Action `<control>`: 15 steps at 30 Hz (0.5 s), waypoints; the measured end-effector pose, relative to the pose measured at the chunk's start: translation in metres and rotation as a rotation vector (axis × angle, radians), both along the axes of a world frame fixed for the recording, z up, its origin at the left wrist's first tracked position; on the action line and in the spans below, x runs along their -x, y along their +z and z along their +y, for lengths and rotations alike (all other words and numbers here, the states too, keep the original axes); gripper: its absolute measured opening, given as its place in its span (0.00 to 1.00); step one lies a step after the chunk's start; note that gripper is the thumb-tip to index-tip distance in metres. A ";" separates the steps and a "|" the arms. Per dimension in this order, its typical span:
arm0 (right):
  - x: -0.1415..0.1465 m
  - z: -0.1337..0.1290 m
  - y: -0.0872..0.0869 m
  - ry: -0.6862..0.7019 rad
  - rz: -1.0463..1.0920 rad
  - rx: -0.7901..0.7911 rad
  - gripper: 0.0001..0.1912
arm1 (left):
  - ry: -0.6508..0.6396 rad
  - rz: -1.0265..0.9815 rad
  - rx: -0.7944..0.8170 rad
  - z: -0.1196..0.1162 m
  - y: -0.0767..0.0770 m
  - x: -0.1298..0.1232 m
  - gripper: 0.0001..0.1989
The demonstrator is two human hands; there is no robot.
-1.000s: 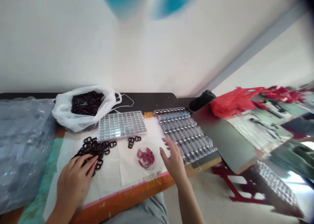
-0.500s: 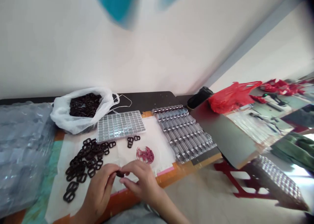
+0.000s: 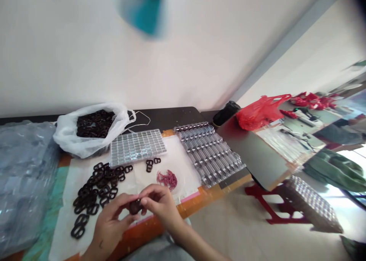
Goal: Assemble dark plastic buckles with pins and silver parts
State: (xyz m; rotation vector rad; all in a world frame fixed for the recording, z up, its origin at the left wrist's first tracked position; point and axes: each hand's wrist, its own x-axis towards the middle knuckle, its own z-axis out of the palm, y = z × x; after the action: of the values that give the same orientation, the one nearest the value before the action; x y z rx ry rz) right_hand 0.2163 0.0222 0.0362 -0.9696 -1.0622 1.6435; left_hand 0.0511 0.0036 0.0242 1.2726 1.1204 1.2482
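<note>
Between my two hands, at the front of the table, is a small dark brown buckle-like plastic piece. My left hand pinches it from the left with thumb and fingers. My right hand grips its right side, fingertips curled over it. Fingers cover part of the piece. Just left lies a loose heap of dark brown two-slot plastic pieces. A few more such pieces sit apart, beyond my hands. Past my right fingers is a small pile of thin dark-pink bits.
Behind the heap stand a white plastic bag of dark pieces and a clear compartment tray. Another clear tray, its back row holding dark pieces, lies to the right. Stacked clear plastic fills the left. A blurred blue fan hangs above.
Both hands have turned the dark piece, so more of its face shows between the fingers. My left thumb has moved lower and away from the index finger. The view has shifted slightly right.
</note>
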 end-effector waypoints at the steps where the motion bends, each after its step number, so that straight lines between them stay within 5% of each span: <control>1: 0.003 0.000 -0.001 0.008 0.031 0.028 0.23 | 0.026 -0.011 -0.063 0.002 0.002 0.000 0.14; 5: 0.008 -0.001 0.001 0.016 -0.076 -0.039 0.23 | 0.149 0.056 -0.192 0.012 0.009 0.002 0.08; 8: 0.009 0.000 0.005 -0.004 -0.218 -0.092 0.19 | 0.080 0.096 -0.101 0.018 0.014 0.002 0.07; 12: 0.009 0.004 0.003 -0.018 -0.200 -0.045 0.21 | -0.083 -0.208 0.086 0.022 0.013 -0.002 0.19; 15: 0.009 0.008 0.001 -0.028 -0.214 -0.023 0.21 | -0.095 -0.286 0.185 0.022 0.008 -0.004 0.19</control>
State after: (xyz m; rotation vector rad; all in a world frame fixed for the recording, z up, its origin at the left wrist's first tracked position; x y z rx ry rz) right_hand 0.2069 0.0304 0.0375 -1.1597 -1.2015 1.5264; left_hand 0.0547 0.0259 0.0317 0.9630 0.9339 1.1831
